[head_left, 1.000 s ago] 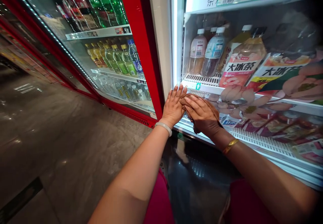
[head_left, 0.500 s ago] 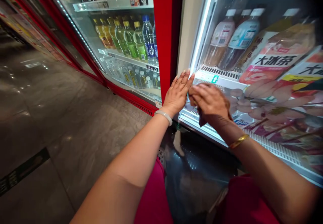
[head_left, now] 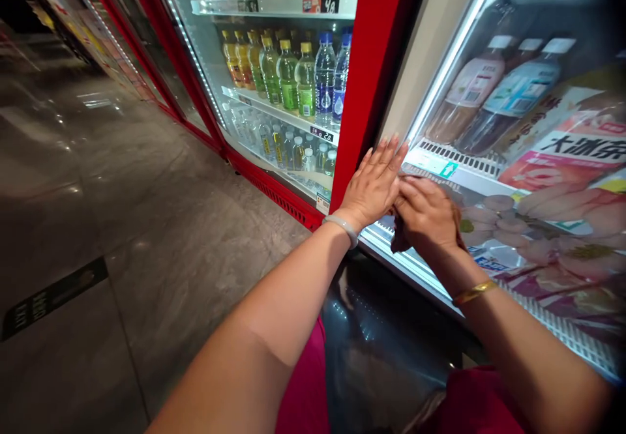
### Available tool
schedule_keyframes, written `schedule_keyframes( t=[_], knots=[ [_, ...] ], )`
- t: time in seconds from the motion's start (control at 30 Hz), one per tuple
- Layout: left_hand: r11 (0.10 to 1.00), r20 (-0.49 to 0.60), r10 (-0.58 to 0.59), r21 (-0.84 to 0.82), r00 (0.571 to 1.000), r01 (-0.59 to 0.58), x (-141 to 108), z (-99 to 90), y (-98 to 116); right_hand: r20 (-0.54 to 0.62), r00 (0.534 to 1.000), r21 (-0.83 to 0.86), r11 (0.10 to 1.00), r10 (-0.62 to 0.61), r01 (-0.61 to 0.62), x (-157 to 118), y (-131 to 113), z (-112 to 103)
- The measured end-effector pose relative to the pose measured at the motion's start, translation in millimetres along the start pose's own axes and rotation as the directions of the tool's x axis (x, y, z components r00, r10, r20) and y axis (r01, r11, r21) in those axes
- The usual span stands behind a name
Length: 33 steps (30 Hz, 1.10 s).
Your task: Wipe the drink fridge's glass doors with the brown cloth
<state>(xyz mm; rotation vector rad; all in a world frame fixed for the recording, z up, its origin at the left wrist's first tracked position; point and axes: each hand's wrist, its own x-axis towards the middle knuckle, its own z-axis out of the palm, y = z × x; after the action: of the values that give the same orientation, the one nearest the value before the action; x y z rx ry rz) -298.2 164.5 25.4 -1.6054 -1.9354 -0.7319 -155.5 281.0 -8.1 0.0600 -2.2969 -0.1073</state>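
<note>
My left hand [head_left: 375, 185] lies flat with fingers stretched on the pale frame along the left side of the lit fridge door [head_left: 440, 115]. A white bangle [head_left: 345, 229] circles that wrist. Close beside it, my right hand [head_left: 428, 209] presses a dark brown cloth [head_left: 401, 235] against the glass. Its fingers are bent over the cloth, most of which is hidden beneath the palm. A gold bracelet [head_left: 474, 292] is on the right wrist. Behind the glass stand bottles with white caps [head_left: 521, 85] and a pink-labelled large bottle [head_left: 562, 154].
To the left, a red-framed drinks fridge [head_left: 374, 62] holds several rows of bottles [head_left: 288, 75]. Shiny grey floor tiles [head_left: 161, 258] spread at the lower left, with a dark floor sticker [head_left: 53, 297]. Flower pictures [head_left: 562, 225] cover the lower glass on the right.
The view has shifted, so the fridges appear farther right. My right hand with the cloth sits slightly lower on the glass, close against my left hand, which stays flat on the frame.
</note>
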Motion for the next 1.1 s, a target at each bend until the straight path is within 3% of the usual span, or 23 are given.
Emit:
schedule_keyframes(
  t=[0.1,0.17,0.27,0.37,0.5,0.6,0.67,0.73,0.8,0.87,1.0,1.1],
  knots=[
    [1.000,-0.070,-0.027,-0.013,0.997,0.026,7.6,-4.5,2.5,-0.163,0.987,-0.160,0.987,0.005,-0.031,19.9,1.9,-8.1],
    [0.999,-0.085,-0.025,-0.026,0.996,0.023,8.7,-2.5,2.4,-0.206,0.979,-0.235,0.971,-0.006,-0.043,19.6,-2.9,-2.9],
    [0.999,-0.070,-0.013,-0.037,0.997,0.010,4.0,4.3,-0.6,-0.114,0.989,-0.249,0.967,-0.094,0.064,7.3,-10.6,8.9],
    [0.998,-0.053,-0.013,-0.068,0.999,0.010,-1.0,7.6,-5.2,-0.041,0.986,-0.254,0.956,-0.160,0.144,8.8,-8.5,4.6],
    [0.993,-0.097,-0.051,-0.115,0.994,0.040,0.8,3.8,-8.2,-0.083,0.988,-0.316,0.944,-0.127,0.095,40.6,1.4,-20.7],
    [0.988,-0.131,-0.092,-0.134,0.987,0.075,3.3,2.1,-8.7,-0.136,0.985,-0.366,0.929,-0.107,0.050,51.7,1.5,-25.2],
    [0.988,-0.125,-0.091,-0.138,0.988,0.074,2.4,2.5,-9.2,-0.070,0.982,-0.376,0.916,-0.176,0.138,46.3,-1.2,-20.3],
    [0.990,-0.106,-0.072,-0.132,0.992,0.057,-0.2,3.2,-9.6,0.068,0.953,-0.356,0.885,-0.296,0.301,39.8,-2.4,-16.8],
    [0.990,-0.098,-0.066,-0.129,0.993,0.053,-2.6,3.2,-9.5,0.184,0.906,-0.342,0.839,-0.382,0.423,42.4,-0.1,-20.9],
    [0.989,-0.113,-0.084,-0.130,0.990,0.069,-3.5,2.0,-8.2,0.217,0.886,-0.358,0.811,-0.409,0.462,56.8,4.7,-32.3],
    [0.989,-0.152,-0.089,-0.133,0.984,0.069,-2.2,-1.4,-6.0,0.063,0.951,-0.449,0.843,-0.303,0.298,86.6,8.8,-49.0],
    [0.990,-0.145,-0.083,-0.123,0.986,0.066,-4.2,-0.9,-8.6,0.027,0.965,-0.456,0.856,-0.260,0.243,76.9,2.2,-40.1]
  ],
)
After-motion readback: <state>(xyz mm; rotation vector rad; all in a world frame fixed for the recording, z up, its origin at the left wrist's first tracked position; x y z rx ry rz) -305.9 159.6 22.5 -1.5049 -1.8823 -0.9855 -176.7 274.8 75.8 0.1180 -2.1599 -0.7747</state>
